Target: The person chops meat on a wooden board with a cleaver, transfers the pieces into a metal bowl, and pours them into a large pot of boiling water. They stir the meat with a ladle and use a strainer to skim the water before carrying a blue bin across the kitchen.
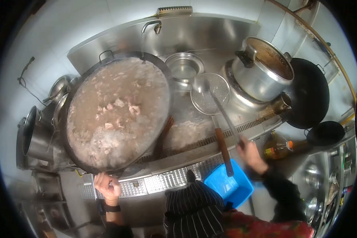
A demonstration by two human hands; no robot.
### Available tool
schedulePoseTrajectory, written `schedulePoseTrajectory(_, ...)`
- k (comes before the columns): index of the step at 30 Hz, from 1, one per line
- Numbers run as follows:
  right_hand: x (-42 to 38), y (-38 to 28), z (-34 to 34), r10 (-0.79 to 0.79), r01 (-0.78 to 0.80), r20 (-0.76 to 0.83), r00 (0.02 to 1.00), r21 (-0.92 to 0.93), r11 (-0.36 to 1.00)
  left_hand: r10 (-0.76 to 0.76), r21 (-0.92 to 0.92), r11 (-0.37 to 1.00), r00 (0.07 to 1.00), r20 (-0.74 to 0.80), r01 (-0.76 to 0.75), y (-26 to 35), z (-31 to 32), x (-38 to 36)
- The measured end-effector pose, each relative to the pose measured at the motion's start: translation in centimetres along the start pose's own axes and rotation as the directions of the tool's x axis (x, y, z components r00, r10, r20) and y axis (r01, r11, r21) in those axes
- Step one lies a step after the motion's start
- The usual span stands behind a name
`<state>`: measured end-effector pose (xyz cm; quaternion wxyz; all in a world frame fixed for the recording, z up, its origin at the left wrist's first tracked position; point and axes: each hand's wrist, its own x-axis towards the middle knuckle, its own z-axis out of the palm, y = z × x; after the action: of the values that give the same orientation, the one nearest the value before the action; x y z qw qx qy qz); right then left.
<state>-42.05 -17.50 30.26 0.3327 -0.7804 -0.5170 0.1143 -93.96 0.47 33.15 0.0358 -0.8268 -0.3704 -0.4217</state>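
A: Where was the ladle (221, 111), and how was it held?

B: It lay slantwise across the view, its bowl over the mesh of the wire strainer (220, 85); whether the two touched could not be told. The right hand (250, 156) had its fingers closed around the handle's end, a grip that probably kept them well away from heat.

A: And the left hand (108, 186)?

B: Its fingers were curled beside the near rim of the large wok (169, 85). Whether they gripped anything could not be told.

A: Why did the strainer lie so?

B: Its wooden handle (224, 152) projected over the counter's front edge, above the blue basin (242, 194), presumably for easy reach. The faucet (158, 28) arched over the wok's far side, so that its thin stream fell inside, where pale meat pieces (134, 109) showed in cloudy, foaming liquid.

A: What of the surface and room?

B: The steel counter was wet, with a slotted drain (242, 129) along its front. A metal pot (257, 79) stood at right, and a steel backsplash (226, 33) rose against white tiled walls.
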Motion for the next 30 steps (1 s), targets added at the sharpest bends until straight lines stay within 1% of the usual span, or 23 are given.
schedulePoseTrajectory(2,7.7,1.8,1.9,0.052,-0.055,0.055,0.997,0.06,0.997,-0.007,0.037,0.999,0.999,0.035,0.006,0.3,-0.1,0.2)
schedulePoseTrajectory(3,11.8,3.6,3.7,-0.034,0.034,-0.001,0.999,0.096,0.995,-0.013,0.054,0.998,0.999,0.04,0.01,0.4,-0.3,0.2)
schedulePoseTrajectory(4,16.5,5.4,6.2,-0.036,0.039,-0.056,0.998,0.059,0.997,-0.025,0.028,0.999,0.997,0.078,0.023,0.4,-0.5,0.2)
schedulePoseTrajectory(6,22.7,2.8,7.5,-0.014,0.004,-0.045,0.999,-0.212,0.977,-0.048,0.014,0.999,0.99,0.132,0.046,0.4,-0.9,0.3)
schedulePoseTrajectory(7,25.4,4.8,10.1,-0.212,0.144,-0.17,0.962,-0.345,0.927,-0.048,0.037,0.998,0.99,0.132,0.043,0.5,-1.0,0.4)
schedulePoseTrajectory(8,28.3,4.9,10.9,-0.224,0.178,-0.073,0.972,-0.394,0.902,-0.06,0.039,0.998,0.984,0.165,0.054,0.5,-1.2,0.5)
schedulePoseTrajectory(9,31.1,3.9,11.7,-0.228,0.185,-0.074,0.971,-0.377,0.907,-0.073,0.038,0.997,0.978,0.197,0.067,0.5,-1.3,0.6)
schedulePoseTrajectory(10,33.8,2.4,12.5,-0.072,0.09,0.064,0.995,-0.334,0.938,-0.087,0.049,0.996,0.976,0.201,0.079,0.8,-1.3,0.7)
schedulePoseTrajectory(11,35.6,1.4,13.1,0.083,-0.012,0.213,0.974,-0.314,0.949,-0.096,0.056,0.995,0.975,0.202,0.086,1.1,-1.3,0.9)
schedulePoseTrajectory(12,36.5,0.9,13.2,0.082,-0.008,0.221,0.972,-0.314,0.949,-0.109,0.05,0.994,0.974,0.2,0.101,1.2,-1.3,1.0)
schedulePoseTrajectory(13,36.9,0.5,12.9,0.301,-0.492,0.454,0.838,0.392,0.778,-0.123,0.041,0.992,0.971,0.204,0.117,1.2,-1.2,1.0)
schedulePoseTrajectory(14,36.5,0.5,12.8,0.231,-0.753,0.734,0.638,0.658,-0.012,-0.14,0.022,0.99,0.96,0.241,0.139,0.6,-1.4,0.4)
schedulePoseTrajectory(15,34.8,0.5,12.7,0.243,-0.765,0.744,0.623,0.644,-0.011,-0.195,0.057,0.981,0.955,0.223,0.187,0.7,-1.3,0.3)
schedulePoseTrajectory(17,30.9,-0.7,11.0,0.115,-0.729,0.782,0.613,0.616,-0.298,-0.155,0.024,0.988,0.962,0.227,0.153,0.7,-1.2,0.7)
schedulePoseTrajectory(18,28.9,-1.5,10.0,0.164,-0.713,0.764,0.624,0.642,-0.282,-0.165,0.019,0.986,0.959,0.229,0.165,0.9,-1.1,0.8)
schedulePoseTrajectory(19,27.6,-0.6,9.4,0.124,-0.744,0.797,0.591,0.598,-0.298,-0.191,0.029,0.981,0.957,0.216,0.189,1.0,-1.1,0.9)
schedulePoseTrajectory(21,24.5,0.2,7.6,0.161,-0.76,0.776,0.61,0.631,-0.155,-0.214,0.031,0.977,0.954,0.21,0.212,1.5,-1.0,1.2)
schedulePoseTrajectory(22,22.9,0.2,6.2,0.171,-0.76,0.774,0.609,0.632,-0.154,-0.205,0.026,0.979,0.959,0.194,0.204,1.7,-1.0,1.4)
schedulePoseTrajectory(24,20.0,-0.2,3.4,0.219,-0.785,0.765,0.606,0.62,0.003,-0.204,0.044,0.979,0.964,0.173,0.2,1.2,-0.8,0.8)
schedulePoseTrajectory(25,18.8,0.0,2.3,0.229,-0.782,0.761,0.607,0.623,0.007,-0.204,0.034,0.979,0.964,0.173,0.201,1.3,-0.7,0.8)
schedulePoseTrajectory(27,16.4,0.2,0.6,0.353,-0.732,0.642,0.681,0.591,0.338,-0.17,0.008,0.985,0.971,0.167,0.171,1.4,-0.9,1.0)
schedulePoseTrajectory(29,14.7,-0.4,-1.0,0.388,-0.714,0.6,0.7,0.572,0.403,-0.202,0.01,0.979,0.965,0.167,0.203,0.7,-0.8,0.3)
schedulePoseTrajectory(30,14.2,0.1,-1.6,0.381,-0.665,0.55,0.743,0.544,0.511,-0.188,0.009,0.982,0.969,0.163,0.189,0.8,-0.8,0.4)
